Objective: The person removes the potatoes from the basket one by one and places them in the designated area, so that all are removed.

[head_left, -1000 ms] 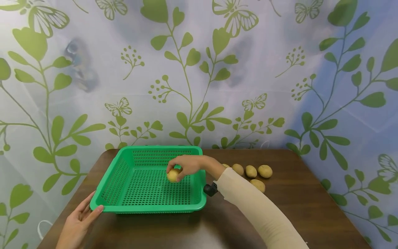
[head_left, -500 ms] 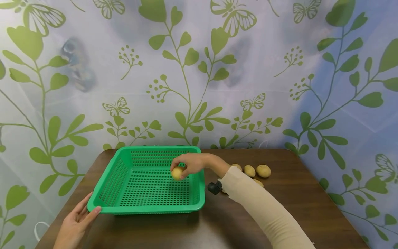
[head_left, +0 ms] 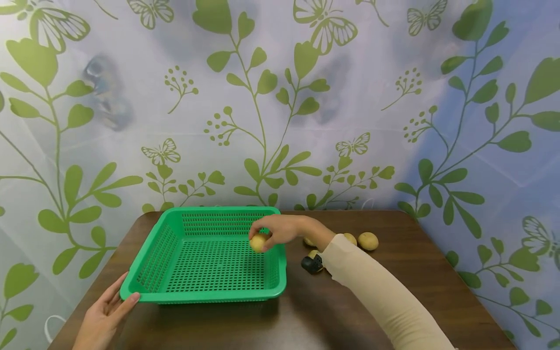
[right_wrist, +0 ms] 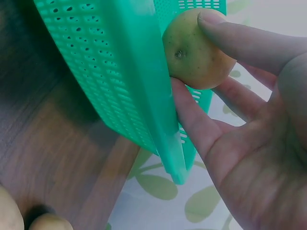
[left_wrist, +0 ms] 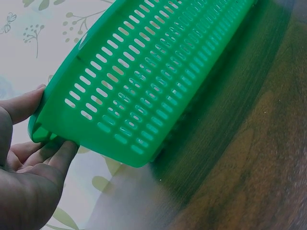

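Note:
A green plastic basket (head_left: 205,295) with slotted walls stands on the left part of the table. My left hand (head_left: 104,311) grips its near left corner, thumb over the rim and fingers beneath, as the left wrist view confirms. Above the basket's right side, my right hand (head_left: 282,228) pinches a round yellow potato (head_left: 259,242) between thumb and fingers. In the right wrist view this potato (right_wrist: 194,55) is close to the basket's rim (right_wrist: 144,72). No other potato shows inside the basket.
More potatoes (head_left: 368,241) lie on the brown table (head_left: 411,287) to the right of the basket, partly hidden by my right forearm and the black wrist camera (head_left: 312,264). Behind the table hangs a leaf-patterned curtain (head_left: 280,121).
My right hand, holding the potato, has shifted right from over the basket's middle right toward its right wall. My left hand keeps its grip on the corner. The head view has turned slightly.

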Motion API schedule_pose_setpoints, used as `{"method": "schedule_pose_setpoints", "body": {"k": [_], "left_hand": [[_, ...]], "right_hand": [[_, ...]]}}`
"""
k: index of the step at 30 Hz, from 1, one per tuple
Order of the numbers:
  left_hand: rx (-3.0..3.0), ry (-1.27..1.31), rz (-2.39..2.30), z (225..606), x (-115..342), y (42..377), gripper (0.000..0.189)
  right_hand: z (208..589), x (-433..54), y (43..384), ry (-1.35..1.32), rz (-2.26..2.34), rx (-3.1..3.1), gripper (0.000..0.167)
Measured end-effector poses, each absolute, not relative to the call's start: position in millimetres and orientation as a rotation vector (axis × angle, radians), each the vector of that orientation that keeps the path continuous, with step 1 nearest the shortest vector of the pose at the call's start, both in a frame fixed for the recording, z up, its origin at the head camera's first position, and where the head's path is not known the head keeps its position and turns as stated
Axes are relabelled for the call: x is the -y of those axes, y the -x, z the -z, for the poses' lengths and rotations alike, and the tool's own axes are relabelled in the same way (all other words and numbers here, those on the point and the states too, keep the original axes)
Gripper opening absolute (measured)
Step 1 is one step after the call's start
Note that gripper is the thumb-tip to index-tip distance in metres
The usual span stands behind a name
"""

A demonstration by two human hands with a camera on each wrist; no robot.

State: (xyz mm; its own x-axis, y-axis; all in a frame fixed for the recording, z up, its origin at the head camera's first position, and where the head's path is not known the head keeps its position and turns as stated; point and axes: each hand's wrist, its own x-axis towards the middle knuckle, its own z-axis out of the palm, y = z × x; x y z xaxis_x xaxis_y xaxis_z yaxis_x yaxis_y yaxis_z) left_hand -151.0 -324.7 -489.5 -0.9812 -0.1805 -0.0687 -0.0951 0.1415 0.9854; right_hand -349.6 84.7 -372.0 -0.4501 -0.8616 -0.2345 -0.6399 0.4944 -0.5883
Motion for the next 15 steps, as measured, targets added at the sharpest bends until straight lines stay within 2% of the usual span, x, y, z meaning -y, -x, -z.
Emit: {"method": "schedule_pose_setpoints", "body": {"k": [15], "left_hand": [[2.314, -0.262, 1.99, 490.6, 325.1, 151.1, 0.08]], "right_hand": [[355.0, -104.9, 345.1, 1.244, 0.528, -2.267, 0.036]]}}
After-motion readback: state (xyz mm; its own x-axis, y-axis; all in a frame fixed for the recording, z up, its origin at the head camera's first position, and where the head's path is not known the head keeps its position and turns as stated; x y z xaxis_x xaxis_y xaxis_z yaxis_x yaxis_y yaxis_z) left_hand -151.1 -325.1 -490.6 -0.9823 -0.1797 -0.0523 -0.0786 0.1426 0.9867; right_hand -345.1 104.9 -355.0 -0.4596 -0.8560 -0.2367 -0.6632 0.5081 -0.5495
